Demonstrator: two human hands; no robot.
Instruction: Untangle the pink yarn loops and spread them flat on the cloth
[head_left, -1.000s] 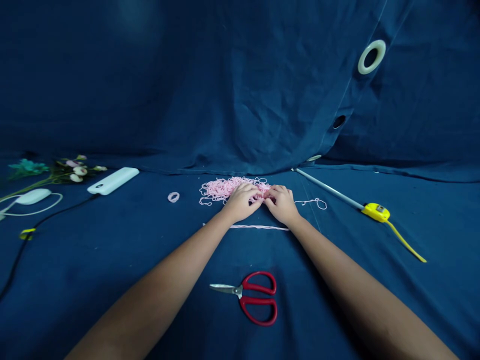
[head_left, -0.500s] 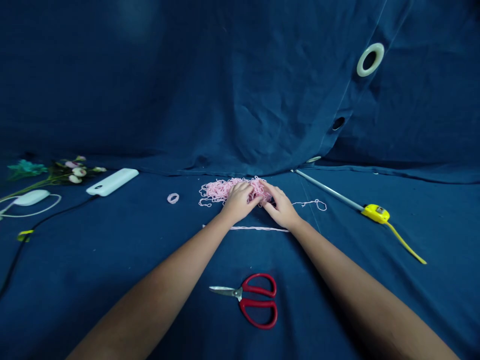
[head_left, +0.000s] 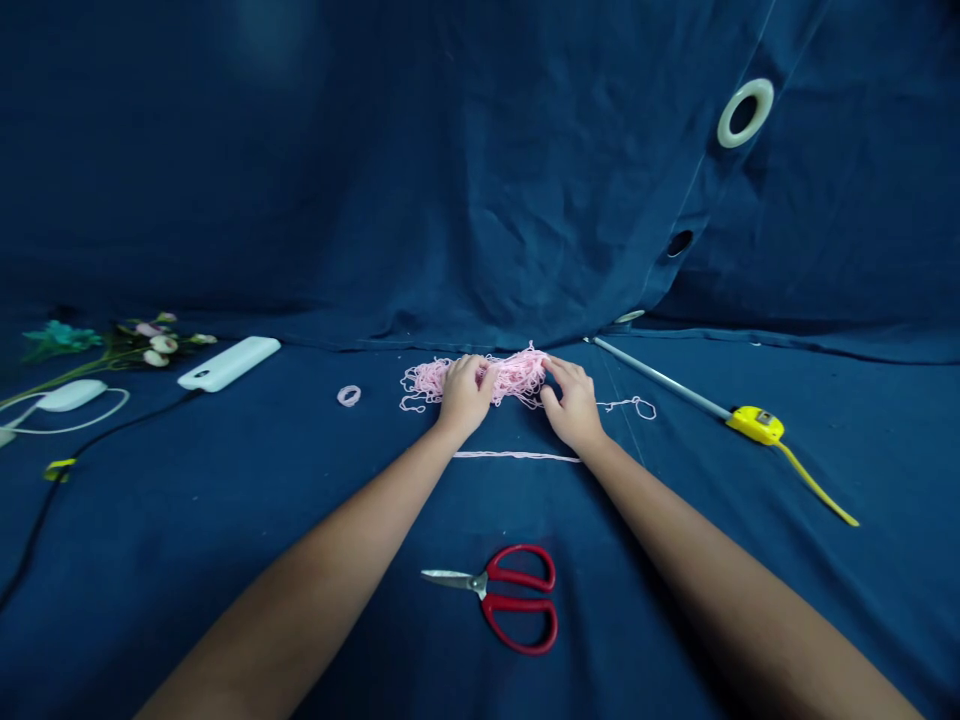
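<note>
Bare cloth [head_left: 247, 480] lies open left of the left hand [head_left: 463, 395], up to the small loop [head_left: 348, 395]. Behind the arms, scissors [head_left: 499, 595] and a strand [head_left: 517, 456] lie in the way. To the right, the tape measure [head_left: 756, 424] bars the path.

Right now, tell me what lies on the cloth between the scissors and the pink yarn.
In the head view, one straight pink strand lies across the blue cloth between the scissors and the yarn; otherwise that stretch is bare, flanked by both forearms.

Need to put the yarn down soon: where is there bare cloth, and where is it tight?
Bare cloth lies between the scissors and the black cable, and right of the tape measure. It is crowded around the pink yarn, where both hands work.
</note>
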